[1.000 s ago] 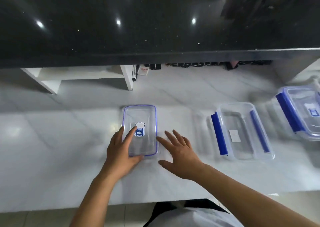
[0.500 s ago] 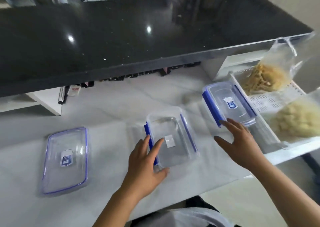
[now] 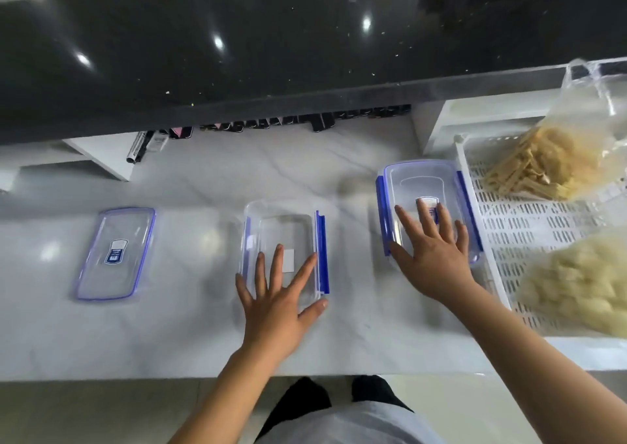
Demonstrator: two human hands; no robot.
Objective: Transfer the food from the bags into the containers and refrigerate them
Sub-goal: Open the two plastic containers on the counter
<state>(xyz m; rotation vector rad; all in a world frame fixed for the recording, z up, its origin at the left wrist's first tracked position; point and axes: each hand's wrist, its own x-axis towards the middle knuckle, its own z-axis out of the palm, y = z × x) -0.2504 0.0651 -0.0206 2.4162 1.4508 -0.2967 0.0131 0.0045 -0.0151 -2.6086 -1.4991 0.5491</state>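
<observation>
The picture is bright. Small white lights are mirrored as glare spots on the shiny black shelf [image 3: 271, 53] beyond the hands [image 3: 274, 304]. Softer glare is seen on the white worktop [image 3: 190, 335] left of them. Faint shadows lie beside the hands. Edges are bent, and the fingers look slightly blurred.

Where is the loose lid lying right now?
The loose lid lies flat on the white counter at the left of the head view, apart from the open container under the left hand.
</observation>
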